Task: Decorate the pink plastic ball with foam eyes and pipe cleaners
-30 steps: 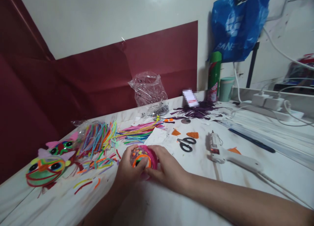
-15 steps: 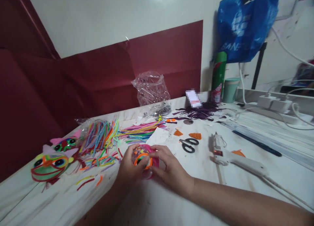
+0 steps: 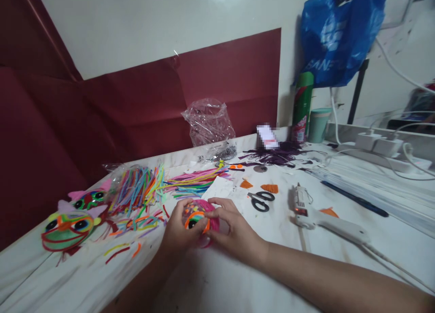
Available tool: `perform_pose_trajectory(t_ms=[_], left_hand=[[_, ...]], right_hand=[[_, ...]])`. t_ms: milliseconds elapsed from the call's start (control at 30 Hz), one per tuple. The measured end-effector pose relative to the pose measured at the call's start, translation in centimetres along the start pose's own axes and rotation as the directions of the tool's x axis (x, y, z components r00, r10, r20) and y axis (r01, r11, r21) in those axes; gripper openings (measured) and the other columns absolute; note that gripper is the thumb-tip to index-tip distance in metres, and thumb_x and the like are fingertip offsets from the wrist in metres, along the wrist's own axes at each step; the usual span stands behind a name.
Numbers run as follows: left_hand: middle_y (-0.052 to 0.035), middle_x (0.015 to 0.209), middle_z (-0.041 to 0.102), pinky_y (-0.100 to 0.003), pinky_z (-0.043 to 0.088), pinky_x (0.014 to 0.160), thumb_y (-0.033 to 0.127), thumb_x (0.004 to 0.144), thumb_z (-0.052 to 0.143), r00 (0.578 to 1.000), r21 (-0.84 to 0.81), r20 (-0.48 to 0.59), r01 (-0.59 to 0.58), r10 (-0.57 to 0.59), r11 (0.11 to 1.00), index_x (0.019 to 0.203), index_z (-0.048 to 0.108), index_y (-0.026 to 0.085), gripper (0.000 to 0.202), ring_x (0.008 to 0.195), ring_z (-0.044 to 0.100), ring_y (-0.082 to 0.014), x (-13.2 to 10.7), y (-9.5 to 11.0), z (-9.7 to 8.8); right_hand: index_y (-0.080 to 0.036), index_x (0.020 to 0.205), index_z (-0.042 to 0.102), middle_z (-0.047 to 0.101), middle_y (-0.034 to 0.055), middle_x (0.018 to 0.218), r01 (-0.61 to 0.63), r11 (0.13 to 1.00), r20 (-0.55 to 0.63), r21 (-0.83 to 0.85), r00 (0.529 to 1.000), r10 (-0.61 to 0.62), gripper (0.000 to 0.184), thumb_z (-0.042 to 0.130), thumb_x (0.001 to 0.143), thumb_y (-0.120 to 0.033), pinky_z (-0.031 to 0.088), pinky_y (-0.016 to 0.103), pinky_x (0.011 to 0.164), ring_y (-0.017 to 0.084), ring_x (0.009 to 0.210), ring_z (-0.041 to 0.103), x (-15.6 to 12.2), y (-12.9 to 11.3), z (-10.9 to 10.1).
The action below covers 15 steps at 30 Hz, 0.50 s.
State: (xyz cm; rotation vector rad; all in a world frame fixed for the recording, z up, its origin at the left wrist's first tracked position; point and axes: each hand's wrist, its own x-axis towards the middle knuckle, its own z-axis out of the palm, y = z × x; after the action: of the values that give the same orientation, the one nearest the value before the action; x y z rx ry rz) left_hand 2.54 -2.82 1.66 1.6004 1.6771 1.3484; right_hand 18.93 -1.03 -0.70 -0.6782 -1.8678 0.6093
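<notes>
From my remote seat I see both hands closed around the small round pink pipe-cleaner ball (image 3: 200,214), which sits low on the white marbled table (image 3: 238,281) near the middle of the view. It carries an orange ring around a dark eye-like spot. I judge it light and springy, a fuzzy wire winding that gives under pressure and grips skin well, though the glued-on bits could peel off if pinched. The plain pink sides look the safest place to hold, away from the orange ring. The left hand (image 3: 176,233) cups it from nine o'clock, wrist low and thumb up against the ring. The right hand (image 3: 234,233) comes in from four o'clock, forearm stretched across the table, fingers curled over the top and far side. Whether the ball rests on the table or is lifted just clear of it I cannot tell, since the palms hide its underside. Around the ball lie a loose heap of multicoloured pipe cleaners (image 3: 142,190) at ten o'clock, two finished green-and-red cat-face figures (image 3: 68,227) at nine, black-handled scissors (image 3: 260,200) at two, and a white hot-glue gun (image 3: 322,217) at three, well apart.
</notes>
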Motion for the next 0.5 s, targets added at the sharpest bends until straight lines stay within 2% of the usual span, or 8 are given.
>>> perform_pose_trajectory(t_ms=[133,300,500], left_hand=[[-0.0072,0.098,0.065,-0.04,0.051,0.082,0.038,0.059,0.07,0.999,0.024,-0.029,0.017,-0.017,1.0,0.108,0.057,0.017,0.054,0.09,0.064,-0.0273,-0.18,0.37,0.09],[-0.0082,0.099,0.066,-0.04,0.052,0.08,0.038,0.058,0.072,1.0,0.015,-0.008,0.022,-0.022,1.0,0.109,0.056,0.018,0.057,0.092,0.064,-0.0281,-0.09,0.24,0.06],[-0.008,0.097,0.066,-0.039,0.053,0.077,0.033,0.058,0.072,1.0,0.003,-0.017,0.014,-0.014,1.0,0.108,0.057,0.018,0.054,0.092,0.064,-0.0281,-0.18,0.16,0.12]], right_hand=[[-0.026,0.108,0.062,0.054,0.0088,0.124,-0.011,0.999,0.006,0.048,1.0,0.011,0.042,0.068,0.071,-0.007,0.04,0.046,0.103,0.024,0.122,0.047,0.14,-0.1,-0.23],[-0.025,0.104,0.066,0.057,0.0096,0.121,0.066,0.997,0.002,0.039,0.998,-0.066,0.034,0.065,0.075,-0.007,0.041,0.045,0.101,0.024,0.118,0.05,0.05,-0.1,-0.33],[-0.026,0.098,0.069,0.058,0.0089,0.124,-0.009,0.998,0.008,0.058,1.0,0.008,0.033,0.069,0.072,-0.007,0.039,0.049,0.102,0.025,0.121,0.049,0.03,0.37,-0.04]])
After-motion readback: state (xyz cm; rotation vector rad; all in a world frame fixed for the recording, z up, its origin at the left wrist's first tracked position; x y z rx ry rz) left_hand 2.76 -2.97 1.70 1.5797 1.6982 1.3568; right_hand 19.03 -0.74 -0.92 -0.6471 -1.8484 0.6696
